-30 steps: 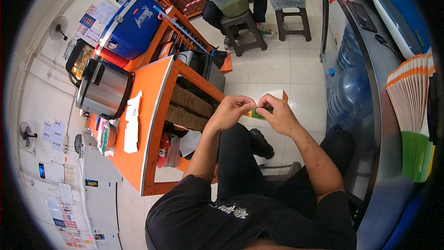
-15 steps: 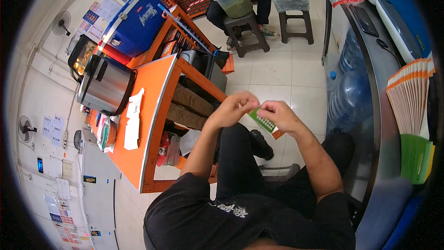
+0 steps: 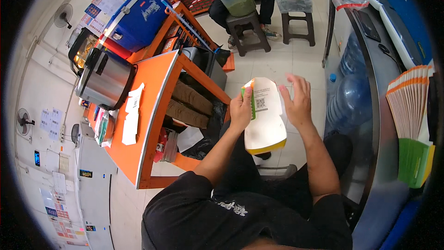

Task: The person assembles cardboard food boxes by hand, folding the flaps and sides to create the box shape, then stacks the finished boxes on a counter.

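Note:
A paper food box (image 3: 265,130), white inside with green, orange and yellow outer sides, hangs unfolded in front of me above my legs. A square code is printed on its inner face. My left hand (image 3: 240,111) grips its left side, the thumb lying over the green edge. Just off the box's right side is my right hand (image 3: 298,104), open with the fingers spread and slightly blurred. It does not clearly touch the box.
Flat stacked cartons (image 3: 409,97) stand on the metal counter (image 3: 377,157) at right, beside large blue water bottles (image 3: 350,92). An orange table (image 3: 147,111) at left carries a rice cooker (image 3: 105,81) and a blue cooler (image 3: 138,18). Ahead, a person sits behind a tub (image 3: 237,2) on a stool.
The box was small and folded between both hands; now it is opened out. My left hand has shifted onto its left side, and my right hand has let go and spread its fingers.

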Demonstrator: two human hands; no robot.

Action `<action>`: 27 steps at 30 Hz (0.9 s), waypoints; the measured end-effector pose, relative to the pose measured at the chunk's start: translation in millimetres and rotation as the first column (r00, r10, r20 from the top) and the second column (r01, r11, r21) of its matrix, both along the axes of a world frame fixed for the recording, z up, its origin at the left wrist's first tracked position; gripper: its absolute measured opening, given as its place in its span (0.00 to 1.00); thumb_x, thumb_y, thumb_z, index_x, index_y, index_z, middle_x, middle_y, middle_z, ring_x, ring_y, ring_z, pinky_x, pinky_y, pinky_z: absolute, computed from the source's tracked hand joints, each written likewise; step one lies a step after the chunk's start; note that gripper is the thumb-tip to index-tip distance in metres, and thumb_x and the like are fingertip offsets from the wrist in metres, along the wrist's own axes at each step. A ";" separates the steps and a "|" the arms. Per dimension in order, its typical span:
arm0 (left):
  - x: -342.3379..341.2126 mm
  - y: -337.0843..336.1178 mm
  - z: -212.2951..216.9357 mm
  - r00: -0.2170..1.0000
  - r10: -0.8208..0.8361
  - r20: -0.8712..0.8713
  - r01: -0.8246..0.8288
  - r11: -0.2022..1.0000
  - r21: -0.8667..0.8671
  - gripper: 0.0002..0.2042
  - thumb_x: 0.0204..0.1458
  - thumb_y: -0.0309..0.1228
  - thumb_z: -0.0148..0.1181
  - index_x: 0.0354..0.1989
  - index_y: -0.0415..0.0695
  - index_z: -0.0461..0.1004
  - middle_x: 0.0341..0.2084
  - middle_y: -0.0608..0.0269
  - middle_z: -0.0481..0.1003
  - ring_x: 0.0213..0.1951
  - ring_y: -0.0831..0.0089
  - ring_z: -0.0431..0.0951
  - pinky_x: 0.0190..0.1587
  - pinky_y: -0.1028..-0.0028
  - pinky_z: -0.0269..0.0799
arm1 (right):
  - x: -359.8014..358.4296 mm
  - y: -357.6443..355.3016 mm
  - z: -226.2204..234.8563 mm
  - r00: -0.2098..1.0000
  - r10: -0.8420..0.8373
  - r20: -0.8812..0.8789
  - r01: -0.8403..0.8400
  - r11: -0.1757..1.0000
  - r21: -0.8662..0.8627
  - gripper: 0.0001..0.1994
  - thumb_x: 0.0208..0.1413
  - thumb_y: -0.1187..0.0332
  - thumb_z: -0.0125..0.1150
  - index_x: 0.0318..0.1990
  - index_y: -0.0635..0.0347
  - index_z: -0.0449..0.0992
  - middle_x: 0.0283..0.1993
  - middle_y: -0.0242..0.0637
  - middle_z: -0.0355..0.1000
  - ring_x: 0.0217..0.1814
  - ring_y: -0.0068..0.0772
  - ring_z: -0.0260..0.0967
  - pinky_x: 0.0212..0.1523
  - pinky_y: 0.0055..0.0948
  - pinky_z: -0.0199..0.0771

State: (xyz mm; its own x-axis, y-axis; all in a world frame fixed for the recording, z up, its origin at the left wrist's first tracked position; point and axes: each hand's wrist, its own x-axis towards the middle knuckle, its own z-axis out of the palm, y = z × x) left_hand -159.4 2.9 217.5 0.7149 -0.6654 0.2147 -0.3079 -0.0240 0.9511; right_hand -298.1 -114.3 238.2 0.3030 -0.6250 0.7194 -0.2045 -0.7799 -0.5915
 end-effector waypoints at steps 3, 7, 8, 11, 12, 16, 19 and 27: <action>-1.7 5.6 3.7 0.997 -0.037 -0.065 0.040 0.998 0.049 0.26 0.61 0.49 0.45 0.37 0.33 0.76 0.21 0.68 0.74 0.25 0.85 0.69 0.26 0.80 0.66 | 5.3 -7.0 -15.8 0.952 0.274 0.139 -0.304 0.766 0.567 0.21 0.61 0.52 0.50 0.42 0.66 0.75 0.32 0.35 0.72 0.35 0.27 0.67 0.43 0.27 0.67; -15.1 2.0 2.0 0.985 -0.089 -0.146 0.090 0.996 0.002 0.25 0.60 0.48 0.47 0.35 0.33 0.76 0.23 0.69 0.75 0.25 0.85 0.71 0.28 0.82 0.67 | 12.0 0.7 -30.0 0.869 0.374 0.325 -0.474 0.436 0.765 0.25 0.60 0.47 0.48 0.30 0.64 0.74 0.23 0.31 0.67 0.27 0.20 0.61 0.31 0.24 0.65; -16.8 2.6 3.4 0.985 -0.091 -0.147 0.092 0.996 0.001 0.25 0.60 0.48 0.47 0.35 0.33 0.76 0.23 0.69 0.75 0.25 0.85 0.71 0.28 0.82 0.67 | 12.6 0.5 -33.1 0.914 0.334 0.229 -0.393 0.591 0.705 0.26 0.60 0.47 0.49 0.25 0.64 0.73 0.20 0.30 0.66 0.24 0.19 0.60 0.28 0.24 0.63; -21.7 2.1 9.3 0.904 -0.187 -0.384 0.129 0.977 -0.172 0.24 0.60 0.48 0.48 0.33 0.34 0.77 0.23 0.69 0.75 0.25 0.84 0.71 0.29 0.82 0.67 | 12.9 9.8 -25.8 0.951 0.244 0.191 -0.308 0.675 0.670 0.27 0.59 0.47 0.51 0.18 0.62 0.67 0.16 0.28 0.62 0.21 0.18 0.55 0.24 0.25 0.60; -24.9 0.4 11.0 0.904 -0.186 -0.384 0.128 0.977 -0.173 0.24 0.60 0.48 0.48 0.33 0.34 0.77 0.23 0.69 0.75 0.25 0.84 0.71 0.29 0.82 0.67 | 12.1 12.3 -22.0 0.951 0.246 0.190 -0.308 0.676 0.669 0.27 0.59 0.47 0.51 0.18 0.62 0.67 0.16 0.28 0.62 0.21 0.18 0.55 0.24 0.25 0.60; -31.1 -1.6 12.7 0.959 -0.066 -0.275 0.058 0.998 -0.036 0.26 0.60 0.49 0.47 0.32 0.34 0.77 0.24 0.67 0.74 0.25 0.85 0.70 0.29 0.82 0.66 | 14.8 9.1 -24.4 0.912 0.261 0.316 -0.410 0.617 0.672 0.26 0.59 0.50 0.54 0.16 0.62 0.64 0.15 0.27 0.60 0.19 0.17 0.52 0.21 0.25 0.57; -27.3 5.7 5.8 0.994 -0.048 -0.101 0.051 0.998 0.030 0.26 0.60 0.49 0.47 0.33 0.33 0.76 0.24 0.67 0.74 0.24 0.85 0.69 0.28 0.82 0.66 | 17.4 9.2 -27.4 0.895 0.254 0.365 -0.443 0.591 0.674 0.26 0.58 0.53 0.56 0.15 0.62 0.62 0.13 0.27 0.58 0.18 0.17 0.50 0.18 0.25 0.55; -39.7 -5.3 19.0 0.920 -0.049 -0.389 0.008 0.994 -0.107 0.22 0.60 0.43 0.50 0.23 0.36 0.77 0.18 0.70 0.73 0.20 0.86 0.66 0.23 0.80 0.64 | 5.9 18.4 -20.6 0.970 0.125 0.210 -0.208 0.870 0.447 0.25 0.58 0.59 0.58 0.13 0.65 0.62 0.08 0.33 0.53 0.14 0.17 0.46 0.15 0.27 0.52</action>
